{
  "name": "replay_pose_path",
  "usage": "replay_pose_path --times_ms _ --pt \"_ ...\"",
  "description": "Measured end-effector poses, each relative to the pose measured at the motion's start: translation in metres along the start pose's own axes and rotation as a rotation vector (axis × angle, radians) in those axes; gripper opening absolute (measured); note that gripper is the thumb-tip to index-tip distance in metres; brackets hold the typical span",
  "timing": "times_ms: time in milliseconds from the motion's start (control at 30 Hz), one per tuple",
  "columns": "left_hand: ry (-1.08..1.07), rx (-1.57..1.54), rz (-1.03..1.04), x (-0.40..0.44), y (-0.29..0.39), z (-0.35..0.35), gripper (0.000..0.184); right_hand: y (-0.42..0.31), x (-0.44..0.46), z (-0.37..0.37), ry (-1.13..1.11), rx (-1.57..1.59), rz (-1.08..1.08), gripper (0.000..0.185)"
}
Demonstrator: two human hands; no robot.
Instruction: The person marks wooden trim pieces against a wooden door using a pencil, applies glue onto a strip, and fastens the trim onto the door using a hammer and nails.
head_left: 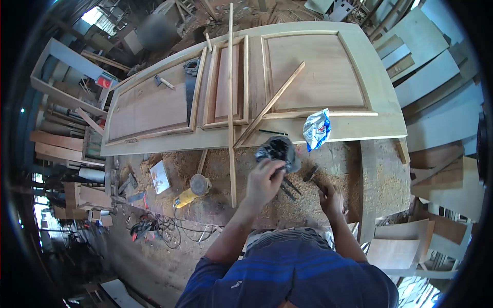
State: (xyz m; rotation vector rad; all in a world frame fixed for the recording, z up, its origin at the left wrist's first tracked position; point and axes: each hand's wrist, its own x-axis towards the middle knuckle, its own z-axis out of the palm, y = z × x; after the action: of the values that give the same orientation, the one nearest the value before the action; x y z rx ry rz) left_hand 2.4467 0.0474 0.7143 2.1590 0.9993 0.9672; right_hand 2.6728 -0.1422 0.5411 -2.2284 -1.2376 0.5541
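Black bag [289, 156] is by the near edge of the door [364, 131], over the desk [344, 164]. Left hand [266, 178] meets its near side, fingers curled; whether they grip, I cannot tell. Right hand [333, 201] holds a hammer [312, 175].

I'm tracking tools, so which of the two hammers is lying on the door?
The pale-handled hammer, on the door's leftmost panel. The other hammer is in the right hand, off the door.
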Motion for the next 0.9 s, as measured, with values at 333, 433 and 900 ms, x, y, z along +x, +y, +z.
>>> replay_pose_path --times_ms 333,433,900 --pt "-0.377 0.177 -0.036 -0.096 -0.015 0.074 0.025 -0.107 0.050 -0.067 -0.071 0.499 -0.570 0.019" --pt "-0.581 0.251 -0.200 -0.099 0.003 0.068 0.035 -0.123 0.082 -0.034 -0.429 0.315 -0.532 0.019" --pt "-0.545 0.218 -0.404 -0.102 -0.026 0.048 0.044 -0.113 0.102 0.051 -0.404 -0.555 -0.472 0.025"
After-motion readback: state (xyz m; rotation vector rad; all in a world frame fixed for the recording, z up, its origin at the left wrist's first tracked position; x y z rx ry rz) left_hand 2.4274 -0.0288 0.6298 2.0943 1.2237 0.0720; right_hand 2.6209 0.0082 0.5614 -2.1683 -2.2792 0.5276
